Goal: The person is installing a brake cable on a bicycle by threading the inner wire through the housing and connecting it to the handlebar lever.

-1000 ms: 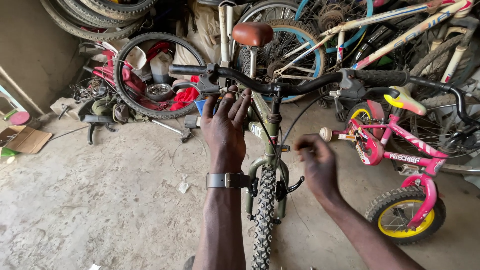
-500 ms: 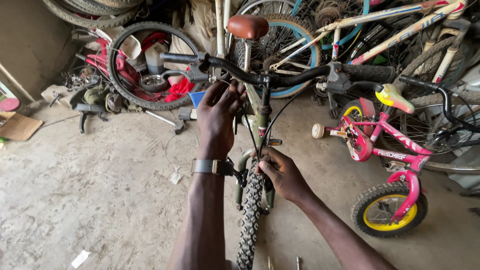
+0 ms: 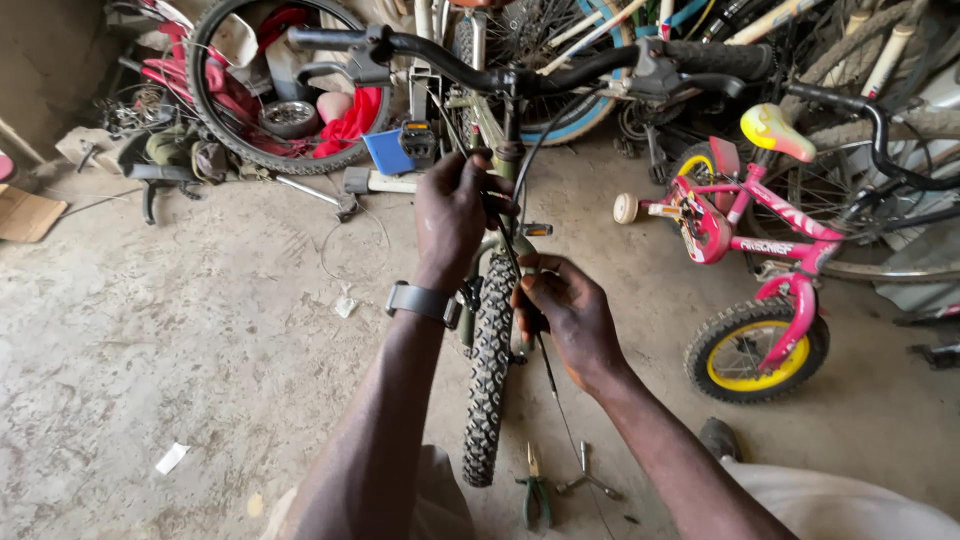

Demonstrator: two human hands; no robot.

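- Head view: looking down on a green bicycle (image 3: 497, 262) standing upright on the concrete floor (image 3: 180, 340), front wheel (image 3: 487, 370) toward the camera, black handlebar (image 3: 520, 75) across the top.
- Left hand (image 3: 452, 215), wristwatch (image 3: 418, 300) on the wrist, fingers curled shut around the head tube area, gripping near the black cable (image 3: 520, 265).
- Right hand (image 3: 562, 315) lower down, just beside the tyre, fingers pinched closed on the same cable, loose end trailing down toward the floor.
- Pliers (image 3: 537, 492) and a three-way wrench (image 3: 588, 478) lying on the floor just behind the wheel, between the forearms.
- Pink child's bicycle (image 3: 755, 250) with a yellow-rimmed wheel standing to the right, well apart from both hands.
- Loose tyre (image 3: 215, 115) and red cloth (image 3: 350, 125) piled at upper left.
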